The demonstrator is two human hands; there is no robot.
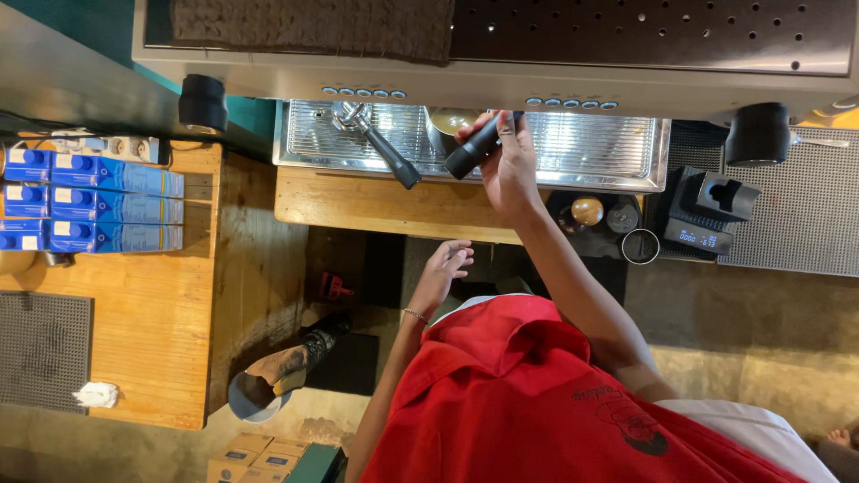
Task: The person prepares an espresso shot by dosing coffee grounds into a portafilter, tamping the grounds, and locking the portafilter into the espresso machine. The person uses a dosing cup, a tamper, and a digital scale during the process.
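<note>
Head view, looking straight down. The right hand [508,165] is stretched out at about twelve o'clock from the person's body, its fingers wrapped around the thick black cylindrical handle of a portafilter [474,145]. That handle is the thing in hand: it lies over the ribbed steel drip tray [608,148] of the wide stainless espresso machine [626,80]. Its long axis runs on a slant, the free butt end pointing toward seven or eight o'clock and the far end running up toward one or two o'clock, where a round metal basket [447,123] shows just beside it at ten o'clock from the hand. Whether that basket is already seated under the machine cannot be told.

A second black-handled portafilter [380,143] hangs from the machine at nine o'clock of the held one, near but apart, its handle slanting down toward five o'clock.

The left hand [445,266] hangs low at about six o'clock from the right hand, beneath the edge of the pale wooden counter [358,206], fingers loosely spread and holding nothing. It is well apart from the handle, so the right hand alone has it.

At three o'clock from the right hand sit a wooden-knobbed tamper [587,211] and a small black digital scale [700,234]. Far off at nine o'clock, blue cartons [107,201] lie in rows on a wooden side table [152,340].
</note>
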